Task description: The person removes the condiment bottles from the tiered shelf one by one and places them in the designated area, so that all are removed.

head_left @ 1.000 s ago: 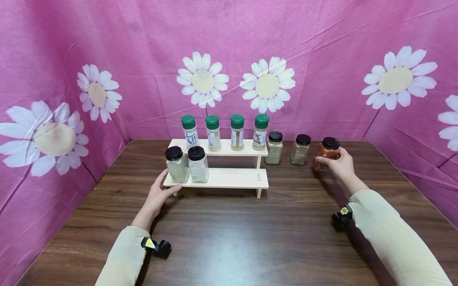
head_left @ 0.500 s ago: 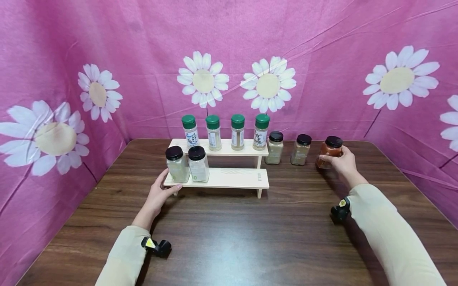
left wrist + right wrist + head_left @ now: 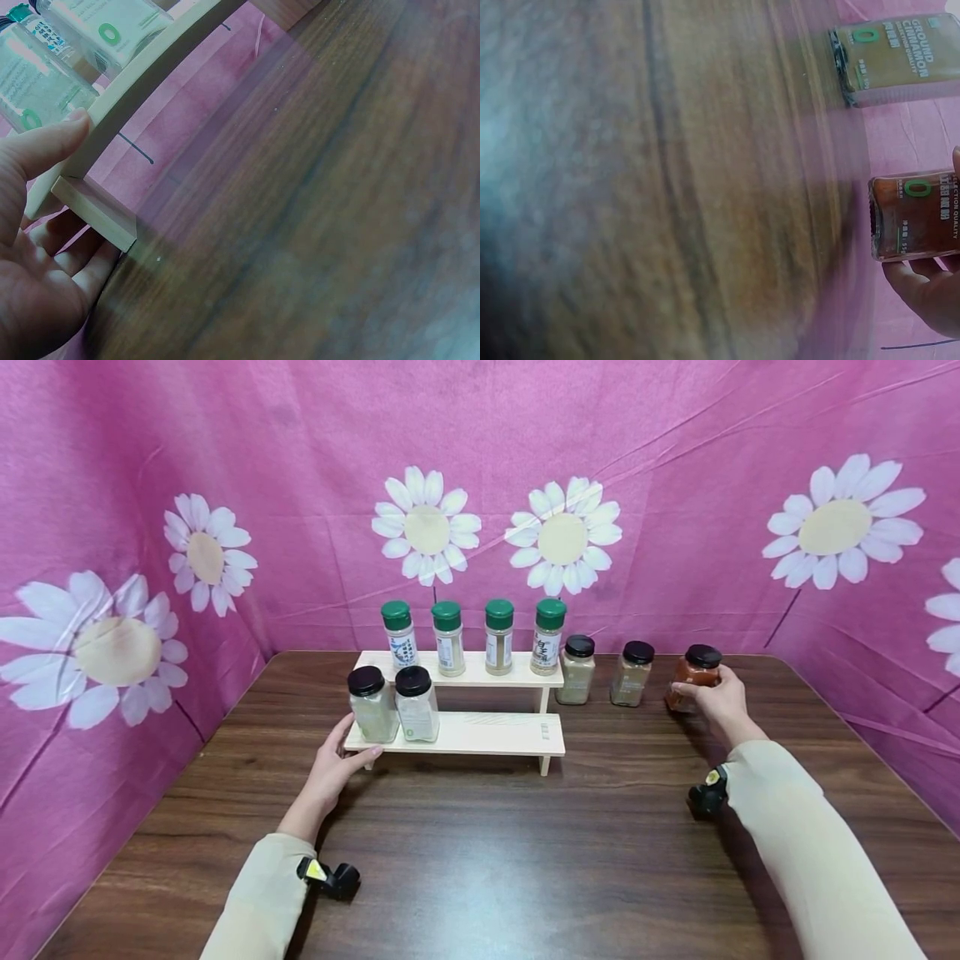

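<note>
On the right, my right hand (image 3: 723, 706) holds a spice jar of red powder (image 3: 699, 673) with a black lid, thumb across its front. In the right wrist view this jar (image 3: 915, 217) stands upright near the table's back edge, fingers along its side. My left hand (image 3: 330, 774) grips the left end of a two-tier wooden spice rack (image 3: 491, 732). Its thumb rests on the lower shelf's front edge in the left wrist view, with the other fingers around the support leg (image 3: 97, 214). Two black-lidded jars, a pale one (image 3: 375, 714) and a whiter one (image 3: 417, 712), stand at that shelf's left.
Several green-capped shakers, one at the right end (image 3: 547, 647), line the upper shelf. Right of the rack stand two more black-lidded jars, a greenish one (image 3: 576, 677) and a ground cinnamon jar (image 3: 632, 678). A pink flowered cloth (image 3: 315, 568) hangs behind the brown table (image 3: 480, 860).
My right hand and the red spice jar have shifted slightly to the right, away from the cinnamon jar. My left hand stays on the rack.
</note>
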`<action>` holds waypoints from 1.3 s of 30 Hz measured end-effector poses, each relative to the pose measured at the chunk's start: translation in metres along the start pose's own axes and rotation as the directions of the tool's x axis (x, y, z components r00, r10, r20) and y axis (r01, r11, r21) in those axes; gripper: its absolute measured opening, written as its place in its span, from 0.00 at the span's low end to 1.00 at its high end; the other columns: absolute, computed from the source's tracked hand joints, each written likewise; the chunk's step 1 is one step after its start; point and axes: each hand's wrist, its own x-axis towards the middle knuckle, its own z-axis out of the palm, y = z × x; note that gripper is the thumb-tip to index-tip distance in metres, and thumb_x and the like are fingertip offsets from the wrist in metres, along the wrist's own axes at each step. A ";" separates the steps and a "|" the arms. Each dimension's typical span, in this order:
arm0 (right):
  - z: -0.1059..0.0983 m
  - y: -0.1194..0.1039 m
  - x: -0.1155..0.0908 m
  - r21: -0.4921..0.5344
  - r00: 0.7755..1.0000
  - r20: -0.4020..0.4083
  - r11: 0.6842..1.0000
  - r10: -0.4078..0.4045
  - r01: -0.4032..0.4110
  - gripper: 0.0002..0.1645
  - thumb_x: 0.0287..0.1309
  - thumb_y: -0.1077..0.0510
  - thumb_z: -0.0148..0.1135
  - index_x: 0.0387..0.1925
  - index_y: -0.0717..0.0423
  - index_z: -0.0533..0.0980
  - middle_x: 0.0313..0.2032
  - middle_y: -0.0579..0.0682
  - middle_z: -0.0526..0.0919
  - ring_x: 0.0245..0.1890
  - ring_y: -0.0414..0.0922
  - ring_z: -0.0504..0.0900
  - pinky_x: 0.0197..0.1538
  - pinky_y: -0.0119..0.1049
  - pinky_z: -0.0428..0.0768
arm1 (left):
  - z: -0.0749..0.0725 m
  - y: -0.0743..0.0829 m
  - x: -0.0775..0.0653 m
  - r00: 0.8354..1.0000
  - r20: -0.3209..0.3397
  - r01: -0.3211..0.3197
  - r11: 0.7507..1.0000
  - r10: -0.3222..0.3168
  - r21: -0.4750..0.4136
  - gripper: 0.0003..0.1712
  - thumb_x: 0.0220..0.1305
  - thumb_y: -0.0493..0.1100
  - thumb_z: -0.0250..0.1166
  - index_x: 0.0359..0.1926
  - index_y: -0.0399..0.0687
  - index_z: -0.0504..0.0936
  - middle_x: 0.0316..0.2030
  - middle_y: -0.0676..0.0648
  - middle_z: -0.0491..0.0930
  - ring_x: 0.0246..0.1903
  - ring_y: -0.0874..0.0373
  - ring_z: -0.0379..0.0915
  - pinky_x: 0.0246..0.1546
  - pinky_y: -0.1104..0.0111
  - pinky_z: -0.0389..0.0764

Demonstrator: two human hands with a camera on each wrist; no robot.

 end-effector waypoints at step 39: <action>-0.001 0.020 0.019 0.084 0.994 0.094 0.995 0.047 -0.055 0.47 0.42 0.53 0.66 0.61 0.58 0.52 0.53 0.55 0.63 0.48 0.42 0.65 0.40 0.24 0.69 | 0.000 0.002 0.000 1.000 0.000 -0.007 1.000 0.007 -0.002 0.43 0.50 0.32 0.62 0.64 0.43 0.49 0.59 0.40 0.56 0.56 0.53 0.53 0.52 0.65 0.55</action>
